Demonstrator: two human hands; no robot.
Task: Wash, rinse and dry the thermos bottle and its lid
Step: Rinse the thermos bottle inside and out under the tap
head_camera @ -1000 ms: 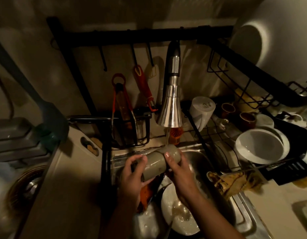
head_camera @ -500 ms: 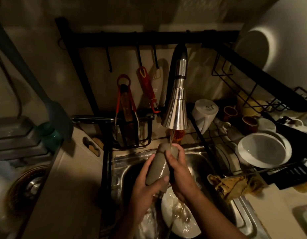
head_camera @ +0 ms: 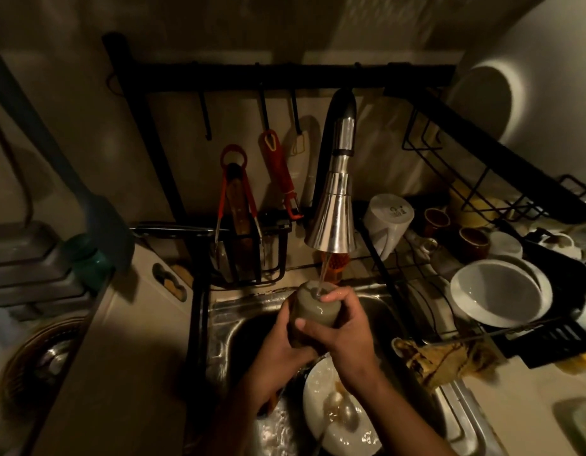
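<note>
Water from the faucet [head_camera: 332, 222] falls onto the upturned end of the thermos bottle [head_camera: 313, 309], held upright over the sink [head_camera: 225, 324] with the left hand [head_camera: 278, 353] and right hand [head_camera: 346, 337] both wrapped around it.

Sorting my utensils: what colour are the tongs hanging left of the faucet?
Red-orange tongs, clearest in the head view.

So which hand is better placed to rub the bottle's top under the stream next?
Probably the right hand: its fingers curl over the thermos bottle top beside the water, while the left hand grips lower, steadying it.
</note>
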